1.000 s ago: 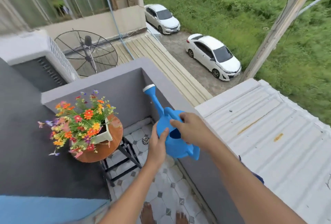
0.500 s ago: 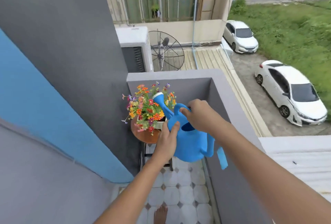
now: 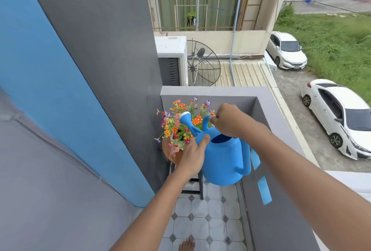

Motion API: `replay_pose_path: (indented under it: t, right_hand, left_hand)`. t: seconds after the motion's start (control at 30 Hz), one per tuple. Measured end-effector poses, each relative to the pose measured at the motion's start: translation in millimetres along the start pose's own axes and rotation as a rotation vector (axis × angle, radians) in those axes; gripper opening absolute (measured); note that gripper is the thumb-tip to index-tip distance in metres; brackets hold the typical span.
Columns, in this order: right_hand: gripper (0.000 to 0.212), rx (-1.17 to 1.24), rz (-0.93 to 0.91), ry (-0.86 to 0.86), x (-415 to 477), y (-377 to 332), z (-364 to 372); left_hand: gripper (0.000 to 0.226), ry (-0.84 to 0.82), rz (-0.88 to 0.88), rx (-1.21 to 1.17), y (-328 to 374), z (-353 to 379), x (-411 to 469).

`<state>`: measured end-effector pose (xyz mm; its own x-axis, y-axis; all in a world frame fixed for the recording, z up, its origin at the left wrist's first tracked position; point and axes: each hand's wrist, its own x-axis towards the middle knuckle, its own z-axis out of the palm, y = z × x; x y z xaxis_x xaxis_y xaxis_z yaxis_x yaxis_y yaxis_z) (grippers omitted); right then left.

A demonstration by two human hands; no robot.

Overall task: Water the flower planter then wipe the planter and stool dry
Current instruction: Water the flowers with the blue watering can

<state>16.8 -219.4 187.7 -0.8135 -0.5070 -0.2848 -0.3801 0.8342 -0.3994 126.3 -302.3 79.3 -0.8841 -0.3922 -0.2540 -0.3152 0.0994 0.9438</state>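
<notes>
A blue watering can [image 3: 224, 160] hangs in the air in front of the flowers. My right hand [image 3: 228, 120] grips its top handle. My left hand [image 3: 193, 155] presses against its left side, thumb near the rim. Its white-tipped spout [image 3: 185, 117] points up and left over the blooms. The flower planter [image 3: 180, 126], full of orange, red and purple flowers, stands on a round brown stool [image 3: 172, 153] with black legs in the balcony's far corner. The can and my left hand hide the planter's body.
A grey and blue wall [image 3: 80, 90] runs along the left. A grey parapet [image 3: 267, 110] closes the far and right sides. A blue cloth [image 3: 261, 182] hangs on the parapet at the right. The tiled floor [image 3: 210, 220] shows my bare foot [image 3: 186, 244].
The view has swung left and nearer the corner. The can has travelled with both hands from the parapet side to over the flowers, its spout now above the blooms.
</notes>
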Motion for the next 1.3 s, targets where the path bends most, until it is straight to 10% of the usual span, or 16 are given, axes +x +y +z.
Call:
replay_pose_path:
  t: [1.0,1.3]
  right_hand:
    - [0.032,-0.051,0.207,0.125,5.9,39.9,-59.9]
    - [0.044,-0.006,0.157,0.103,13.1,29.9,-53.6]
  left_hand:
    - [0.077,-0.229,0.058,0.062,42.1,47.2,49.5]
    - [0.045,-0.205,0.045,0.003,41.0,34.0,42.1]
